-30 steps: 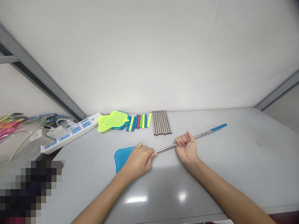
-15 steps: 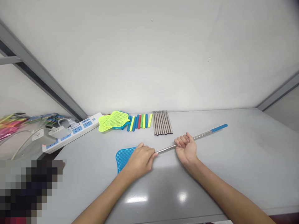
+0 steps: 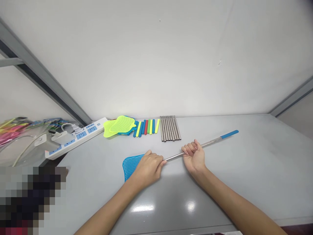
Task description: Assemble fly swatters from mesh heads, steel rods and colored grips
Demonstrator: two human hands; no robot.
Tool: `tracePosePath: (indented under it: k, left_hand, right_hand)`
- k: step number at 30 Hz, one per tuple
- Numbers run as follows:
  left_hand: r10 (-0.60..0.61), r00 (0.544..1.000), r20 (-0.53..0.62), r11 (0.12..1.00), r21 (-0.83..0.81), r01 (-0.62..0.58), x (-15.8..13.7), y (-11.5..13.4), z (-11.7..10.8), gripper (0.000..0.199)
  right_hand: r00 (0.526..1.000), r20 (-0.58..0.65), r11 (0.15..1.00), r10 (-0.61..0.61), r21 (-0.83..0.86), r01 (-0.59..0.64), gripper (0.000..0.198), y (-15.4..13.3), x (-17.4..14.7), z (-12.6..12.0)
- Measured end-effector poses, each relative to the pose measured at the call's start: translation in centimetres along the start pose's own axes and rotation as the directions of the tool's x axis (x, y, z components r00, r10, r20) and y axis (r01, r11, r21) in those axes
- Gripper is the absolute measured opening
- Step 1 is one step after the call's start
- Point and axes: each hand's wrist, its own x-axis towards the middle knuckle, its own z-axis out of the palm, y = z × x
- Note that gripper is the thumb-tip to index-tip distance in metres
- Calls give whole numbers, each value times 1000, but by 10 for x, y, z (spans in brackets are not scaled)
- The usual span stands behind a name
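Note:
Both of my hands are closed on one fly swatter with a blue mesh head (image 3: 130, 164), a long metal telescopic rod (image 3: 174, 157) and a blue grip (image 3: 230, 134) at its far right end. My left hand (image 3: 149, 165) wraps the rod close to the head and hides where the two join. Palm up, my right hand (image 3: 194, 156) has its fingers curled round the middle of the rod. The swatter slants upward to the right, over the grey table.
Behind my hands lie yellow-green swatter heads (image 3: 122, 125) over blue ones, a row of coloured grips (image 3: 146, 127) and several metal tubes (image 3: 170, 128). A white power strip (image 3: 80, 137) with plugs stands at the left, near bagged coloured items (image 3: 14, 130). A wall (image 3: 156, 65) rises behind the table.
My right hand has shifted very slightly left along the rod. Both hands keep their hold, and the things on the table lie as before.

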Motion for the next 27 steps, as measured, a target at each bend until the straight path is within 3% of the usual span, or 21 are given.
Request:
tracePosePath:
  k: [9, 27]
  left_hand:
    - [2, 1000, 6, 1000, 17, -2, 0, 1, 2, 31]
    - [6, 1000, 4, 1000, -1, -6, 3, 5, 3, 31]
  right_hand:
    - [999, -15, 994, 39, 99, -38, 34, 2, -3, 1]
    - [1000, -27, 1000, -4, -2, 4, 35, 5, -7, 2]
